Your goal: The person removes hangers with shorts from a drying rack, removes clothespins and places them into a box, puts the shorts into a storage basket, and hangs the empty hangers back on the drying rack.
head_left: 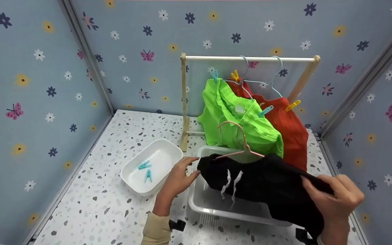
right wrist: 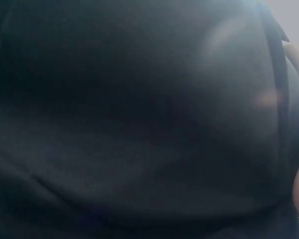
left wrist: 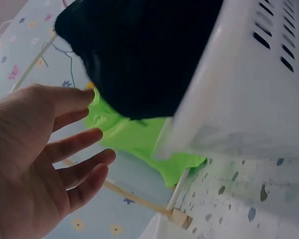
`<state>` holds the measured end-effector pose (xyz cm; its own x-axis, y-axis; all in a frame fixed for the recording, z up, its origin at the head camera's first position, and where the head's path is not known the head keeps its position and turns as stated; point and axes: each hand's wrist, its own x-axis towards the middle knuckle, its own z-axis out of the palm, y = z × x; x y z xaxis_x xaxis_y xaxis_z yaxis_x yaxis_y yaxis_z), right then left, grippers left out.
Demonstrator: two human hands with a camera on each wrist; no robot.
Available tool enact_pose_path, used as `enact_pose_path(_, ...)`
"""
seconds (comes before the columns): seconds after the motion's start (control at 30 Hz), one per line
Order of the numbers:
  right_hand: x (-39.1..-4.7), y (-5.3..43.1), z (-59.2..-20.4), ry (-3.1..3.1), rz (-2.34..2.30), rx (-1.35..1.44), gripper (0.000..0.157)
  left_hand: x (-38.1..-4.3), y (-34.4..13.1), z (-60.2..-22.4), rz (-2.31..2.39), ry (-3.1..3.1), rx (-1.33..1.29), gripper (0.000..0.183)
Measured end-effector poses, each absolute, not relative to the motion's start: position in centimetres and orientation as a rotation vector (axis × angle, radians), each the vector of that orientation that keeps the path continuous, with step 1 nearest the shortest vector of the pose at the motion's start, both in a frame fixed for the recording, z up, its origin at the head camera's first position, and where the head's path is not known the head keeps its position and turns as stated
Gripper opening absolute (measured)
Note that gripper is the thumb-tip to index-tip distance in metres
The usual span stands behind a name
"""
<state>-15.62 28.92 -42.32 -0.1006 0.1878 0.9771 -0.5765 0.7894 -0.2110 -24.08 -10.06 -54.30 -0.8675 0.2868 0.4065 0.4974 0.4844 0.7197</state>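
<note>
Black drawstring pants (head_left: 250, 180) with two white cords stretch over a white basket (head_left: 213, 211). My right hand (head_left: 339, 194) pinches their right part between thumb and fingers. In the right wrist view the black cloth (right wrist: 139, 114) covers nearly everything. A pink hanger (head_left: 246, 148) stands at the waistband, its hook upward; its lower part is hidden by the cloth. Beside the left end of the waistband is my left hand (head_left: 179, 177), fingers spread and relaxed. The left wrist view shows that hand (left wrist: 45, 154) holding nothing, with a gap to the cloth.
Behind the basket stands a rack with a white rail (head_left: 213, 58). A green garment (head_left: 240, 115) and a red garment (head_left: 296, 136) hang there on blue hangers with clothespins. Left of the basket, a white tray (head_left: 174, 149) holds two blue clothespins (head_left: 148, 176). Patterned walls enclose the table.
</note>
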Motion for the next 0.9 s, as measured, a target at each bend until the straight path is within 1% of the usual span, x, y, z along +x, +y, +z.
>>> enact_pose_path(0.17,-16.0,28.5,-42.1,-1.472,0.705,0.295,0.033,-24.8,-9.1,-53.5,-1.347,-2.465,-0.684,0.056)
enact_pose_path(0.33,-16.2,28.4,-42.1,-1.426,0.732,0.262,0.033,-25.7,-8.6,-52.7,-1.346,-2.39,-0.648,0.056)
enact_pose_path(0.5,-16.6,28.1,-42.4,-1.364,0.746,0.232,0.034,-26.5,-8.6,-51.3,-1.297,-2.285,-0.665,0.048)
enact_pose_path(0.73,-17.7,27.7,-43.0,-1.297,0.815,0.226,0.037,-27.5,-9.0,-48.4,-1.045,-2.191,-0.637,0.027)
enact_pose_path(0.9,-18.8,27.4,-44.1,-1.274,0.851,0.225,0.037,-27.3,-9.1,-47.4,-0.857,-2.124,-0.584,0.022)
